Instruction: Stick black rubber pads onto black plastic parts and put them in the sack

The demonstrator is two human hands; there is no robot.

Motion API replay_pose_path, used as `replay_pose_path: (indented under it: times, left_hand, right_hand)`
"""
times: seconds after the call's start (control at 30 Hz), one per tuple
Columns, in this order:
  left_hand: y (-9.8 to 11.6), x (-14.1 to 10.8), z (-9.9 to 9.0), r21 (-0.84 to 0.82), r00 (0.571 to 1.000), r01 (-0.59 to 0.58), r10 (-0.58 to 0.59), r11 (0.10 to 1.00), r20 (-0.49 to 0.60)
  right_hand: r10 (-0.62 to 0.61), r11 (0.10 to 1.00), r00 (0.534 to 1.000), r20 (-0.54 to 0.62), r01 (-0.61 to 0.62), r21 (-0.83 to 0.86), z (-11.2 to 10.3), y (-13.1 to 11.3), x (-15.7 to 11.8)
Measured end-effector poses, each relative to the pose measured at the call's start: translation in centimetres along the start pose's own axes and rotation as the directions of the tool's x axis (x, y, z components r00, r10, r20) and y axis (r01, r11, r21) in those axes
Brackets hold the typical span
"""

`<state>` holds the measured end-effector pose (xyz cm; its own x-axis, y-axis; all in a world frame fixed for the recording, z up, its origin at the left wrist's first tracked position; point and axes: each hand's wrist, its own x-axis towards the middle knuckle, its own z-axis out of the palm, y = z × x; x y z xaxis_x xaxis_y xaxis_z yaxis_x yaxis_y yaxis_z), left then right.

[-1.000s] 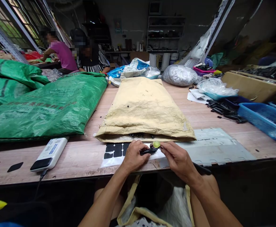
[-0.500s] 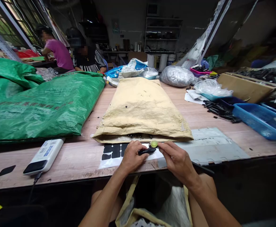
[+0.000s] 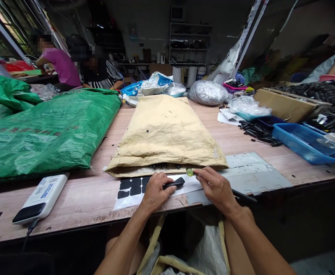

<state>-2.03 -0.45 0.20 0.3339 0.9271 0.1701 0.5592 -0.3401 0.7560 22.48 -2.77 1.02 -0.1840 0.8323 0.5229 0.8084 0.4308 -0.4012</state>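
From where I stand, I see 2 bare hands working close to the front edge of a pale wooden table (image 3: 78,194). The left hand (image 3: 157,188) has its thumb and fingers closed on a slim, shiny black piece (image 3: 175,183), whose wider end points to the right. The right hand (image 3: 215,186) pinches, with the fingertips together, a small item with a round yellow-green end (image 3: 189,172); the part behind this end is mostly hidden by the fingers. The round end is near the black piece, but apart from it.

Both held things are above a white sheet with black rounded patches (image 3: 130,187). Just behind it lies a flat, cream-yellow woven sack (image 3: 167,130), its mouth turned to the hands, and small dark things show in the opening. To the right there is a flat grey sheet (image 3: 253,170). Farther right are a heap of thin black pieces (image 3: 259,133) and a blue plastic tray (image 3: 301,147).

On the left side lie a big green woven sack (image 3: 52,133) and a white power bank with a black end (image 3: 41,198). Another sack with a yellow edge (image 3: 181,261) is open below the table edge, between the legs. In the back, at left, 2 people (image 3: 65,67) (image 3: 101,74) sit.
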Motion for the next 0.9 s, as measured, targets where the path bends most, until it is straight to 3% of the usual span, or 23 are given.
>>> replay_pose_path:
  times: [0.1, 0.23, 0.67, 0.77, 0.9]
  left_hand:
    - [-0.1, 0.0, -0.1, -0.009, 1.000, 0.001, -0.001, 1.000, 0.012]
    - [-0.3, 0.1, 0.0, -0.002, 1.000, -0.010, 0.010, 1.000, 0.019]
    - [0.4, 0.0, -0.2, 0.038, 1.000, -0.014, 0.013, 0.999, 0.023]
    - [1.8, -1.5, -0.3, -0.020, 0.999, -0.023, 0.023, 1.000, 0.029]
    - [4.3, -5.5, 1.0, -0.097, 0.972, -0.072, 0.091, 0.993, 0.218]
  right_hand:
    - [-0.051, 0.989, 0.999, 0.000, 0.050, -0.142, 0.7, 2.0, -0.2]
    - [-0.072, 0.986, 0.997, -0.003, 0.071, -0.150, 1.5, 3.4, -0.7]
    - [-0.028, 0.994, 1.000, 0.001, 0.028, -0.102, 1.6, 3.3, -0.8]
    - [-0.021, 0.994, 1.000, 0.006, 0.022, -0.103, 1.6, 3.3, -0.8]
    - [-0.021, 0.994, 1.000, 0.003, 0.021, -0.103, 1.6, 3.4, -0.8]
